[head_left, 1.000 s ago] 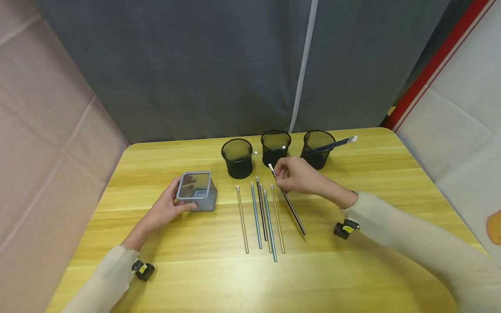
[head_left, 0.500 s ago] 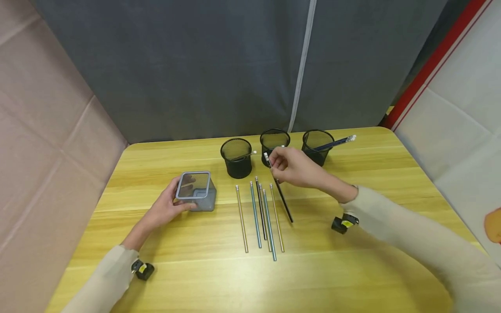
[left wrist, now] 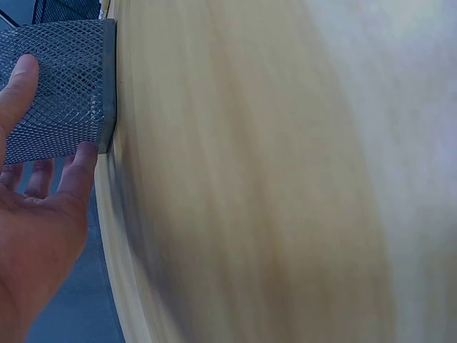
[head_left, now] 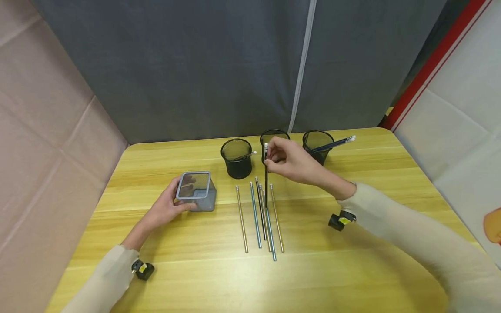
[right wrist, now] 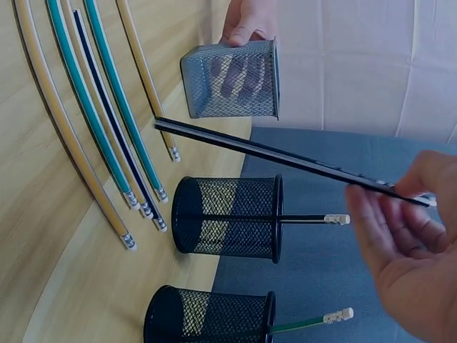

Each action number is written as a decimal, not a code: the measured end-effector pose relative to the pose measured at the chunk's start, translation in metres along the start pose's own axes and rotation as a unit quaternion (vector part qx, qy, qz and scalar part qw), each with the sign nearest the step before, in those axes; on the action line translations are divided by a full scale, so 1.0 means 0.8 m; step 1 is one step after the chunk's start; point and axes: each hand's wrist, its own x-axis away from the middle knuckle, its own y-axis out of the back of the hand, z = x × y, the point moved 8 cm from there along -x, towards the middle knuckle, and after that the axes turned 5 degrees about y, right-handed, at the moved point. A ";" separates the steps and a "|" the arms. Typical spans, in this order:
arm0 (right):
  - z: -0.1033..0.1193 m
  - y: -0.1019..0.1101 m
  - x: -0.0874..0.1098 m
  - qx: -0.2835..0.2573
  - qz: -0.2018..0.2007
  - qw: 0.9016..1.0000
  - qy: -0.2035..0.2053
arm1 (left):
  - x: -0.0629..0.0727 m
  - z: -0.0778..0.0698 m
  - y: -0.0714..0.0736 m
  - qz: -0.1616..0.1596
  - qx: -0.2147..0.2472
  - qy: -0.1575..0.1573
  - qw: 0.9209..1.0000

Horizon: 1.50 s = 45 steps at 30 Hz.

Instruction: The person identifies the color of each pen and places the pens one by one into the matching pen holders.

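My left hand (head_left: pixel 166 209) grips a square grey mesh pen holder (head_left: pixel 207 203) standing on the table, thumb on the near side and fingers behind. Between thumb and fingertips, my right hand (head_left: pixel 295 161) pinches a black pencil (right wrist: pixel 264 151) near its white eraser end. That pencil hangs over the table, eraser up, its lower end above the row of lying pencils. Loose on the wood lie several pencils: gold ones (head_left: pixel 242 221), teal ones (head_left: pixel 255 216) and a black one (right wrist: pixel 114 107). Their eraser ends point away from me.
Three round black mesh cups stand at the back. The left cup (head_left: pixel 239 169) holds a black pencil, the middle cup (head_left: pixel 275 139) a green one, partly covered by my right hand. Dark blue pencils (head_left: pixel 336 142) lean out of the right cup (head_left: pixel 316 140). A grey curtain (head_left: pixel 195 78) hangs behind.
My right hand has moved left and slightly away from me with the black pencil, which has swung from slanted to nearly vertical in the head view. My left hand stays on the pen holder.
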 end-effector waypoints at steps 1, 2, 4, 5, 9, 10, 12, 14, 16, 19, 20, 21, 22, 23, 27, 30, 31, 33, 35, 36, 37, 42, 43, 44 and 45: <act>0.002 0.000 -0.001 -0.006 -0.005 1.000 0.010 | 0.000 0.000 0.000 0.000 0.000 0.000 1.000; 0.003 -0.001 -0.002 -0.013 -0.011 1.000 0.020 | 0.000 0.000 0.000 0.000 0.000 -0.001 1.000; 0.008 -0.002 -0.004 -0.022 -0.022 0.998 0.045 | 0.000 0.001 0.000 -0.001 0.001 -0.002 1.000; 0.011 -0.002 -0.006 -0.023 -0.027 0.998 0.059 | 0.000 0.001 0.000 -0.001 0.002 -0.003 1.000; 0.021 -0.003 -0.012 -0.016 -0.045 0.993 0.105 | 0.000 0.002 0.000 0.000 0.004 -0.006 1.000; 0.023 -0.003 -0.013 -0.011 -0.049 0.992 0.113 | 0.000 0.002 0.000 0.001 0.003 -0.007 1.000; 0.027 -0.002 -0.017 -0.001 -0.056 0.990 0.127 | 0.000 0.002 0.000 0.001 0.002 -0.007 1.000; 0.032 -0.001 -0.020 0.003 -0.063 0.988 0.140 | 0.000 0.002 0.000 0.001 0.000 -0.007 1.000; 0.038 0.001 -0.023 0.002 -0.072 0.985 0.157 | 0.000 0.001 0.001 0.001 -0.001 -0.008 1.000; 0.049 0.006 -0.027 -0.002 -0.094 0.977 0.190 | -0.001 0.001 0.001 0.001 -0.002 -0.008 1.000; 0.052 0.008 -0.028 -0.002 -0.104 0.974 0.202 | -0.001 0.000 0.001 0.001 -0.002 -0.008 1.000; 0.057 0.011 -0.029 0.000 -0.114 0.970 0.216 | 0.000 0.000 0.001 0.001 -0.001 -0.008 1.000; 0.060 0.013 -0.030 0.002 -0.125 0.966 0.228 | 0.000 0.000 0.001 0.001 -0.001 -0.007 1.000; 0.064 0.015 -0.030 0.009 -0.134 0.962 0.238 | 0.000 0.000 0.001 0.001 0.001 -0.007 1.000; 0.076 0.019 -0.031 0.028 -0.155 0.949 0.273 | 0.000 0.000 0.000 0.002 0.006 -0.007 1.000; 0.081 0.018 -0.031 0.047 -0.154 0.943 0.290 | 0.000 0.000 0.000 0.002 0.006 -0.008 1.000; 0.082 0.017 -0.031 0.055 -0.152 0.942 0.295 | 0.000 0.000 0.000 0.003 0.006 -0.009 1.000; 0.083 0.014 -0.030 0.070 -0.147 0.939 0.304 | -0.001 0.000 0.000 0.003 0.007 -0.010 1.000; 0.083 0.011 -0.030 0.084 -0.139 0.936 0.312 | -0.001 0.000 0.000 0.003 0.007 -0.011 1.000; 0.082 0.008 -0.031 0.091 -0.135 0.935 0.314 | -0.001 0.000 0.000 0.003 0.009 -0.012 1.000; 0.082 0.006 -0.031 0.096 -0.131 0.935 0.315 | -0.001 0.000 0.000 0.002 0.009 -0.012 1.000; 0.075 -0.007 -0.035 0.115 -0.115 0.935 0.314 | 0.000 0.001 0.001 0.000 0.006 -0.010 1.000; 0.073 -0.009 -0.036 0.116 -0.113 0.936 0.313 | 0.000 0.002 0.001 0.000 0.004 -0.009 1.000; 0.071 -0.011 -0.037 0.118 -0.111 0.936 0.312 | 0.000 0.002 0.001 0.000 0.002 -0.007 1.000; 0.070 -0.014 -0.038 0.118 -0.108 0.937 0.312 | 0.000 0.002 0.002 -0.001 0.001 -0.006 1.000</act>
